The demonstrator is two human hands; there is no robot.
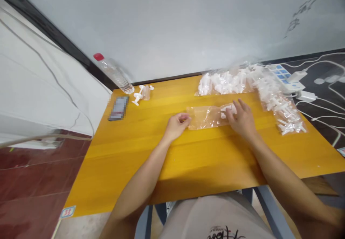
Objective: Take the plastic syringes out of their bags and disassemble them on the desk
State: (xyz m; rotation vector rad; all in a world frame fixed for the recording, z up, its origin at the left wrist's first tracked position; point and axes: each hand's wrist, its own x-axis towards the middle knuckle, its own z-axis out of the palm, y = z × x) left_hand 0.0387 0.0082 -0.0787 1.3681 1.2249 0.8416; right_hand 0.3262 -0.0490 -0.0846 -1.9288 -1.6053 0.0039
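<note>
A clear plastic bag (203,117) lies flat on the yellow table in front of me, with a few small white plastic parts (223,112) at its right end. My left hand (176,125) is closed at the bag's left edge, thumb and forefinger pinching it. Over the right end, my right hand (242,118) has its fingers apart and touches the bag beside the white parts, partly covering them. Farther left on the table stands a loose white plastic piece with a clear cylinder (145,92).
Filled bags of white parts (229,83) line the back right of the table (121,160), curving toward a power strip (287,77) with white cables. At the back left are a water bottle (115,74) with a red cap and a phone (119,108). A whiteboard (172,27) rises behind.
</note>
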